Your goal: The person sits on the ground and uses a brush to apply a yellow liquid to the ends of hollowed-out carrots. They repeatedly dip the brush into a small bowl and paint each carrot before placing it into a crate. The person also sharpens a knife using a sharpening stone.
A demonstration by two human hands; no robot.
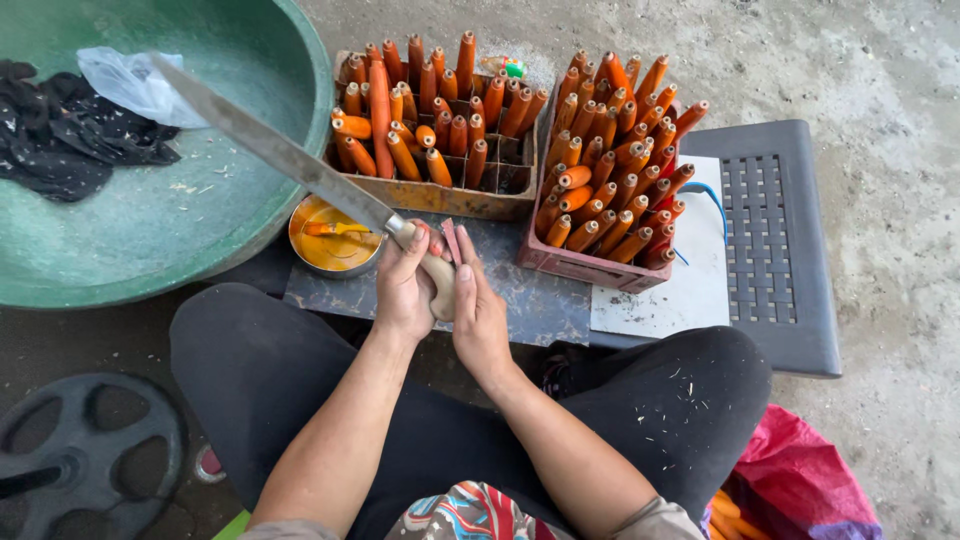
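Head view. Person seated, legs in dark trousers (300, 380) spread, both hands meeting over a low dark bench (530, 300).

Left hand (403, 290): fingers closed around the pale wooden handle (438, 275) of a long knife (280, 155). Blade runs up and to the left from the hands, its tip over the rim of a large green basin (230, 215).

Right hand (480, 310): closed against the same handle from the other side, touching the left hand, thumb up. A small pink-red piece (451, 238) stands between the two thumbs at the base of the blade; cannot tell which hand pinches it.

On the bench, just left of the hands: a round tin (333, 240) of orange-yellow paste with a small stick lying in it.

Behind the hands: a divided tray (460, 195) of upright orange sticks (430, 110); some front cells are bare. To its right, touching or nearly so, a reddish crate (580, 265) packed tight with the same orange sticks, tilted outward.

In the basin: black cloth (60, 140) and a clear plastic bag (135, 85).

Right of the crate: a white sheet (680, 290) on a grey plastic stool (790, 250). Lower left: a dark weight plate (90, 450) on the ground. Lower right: a pink bag (800, 480).
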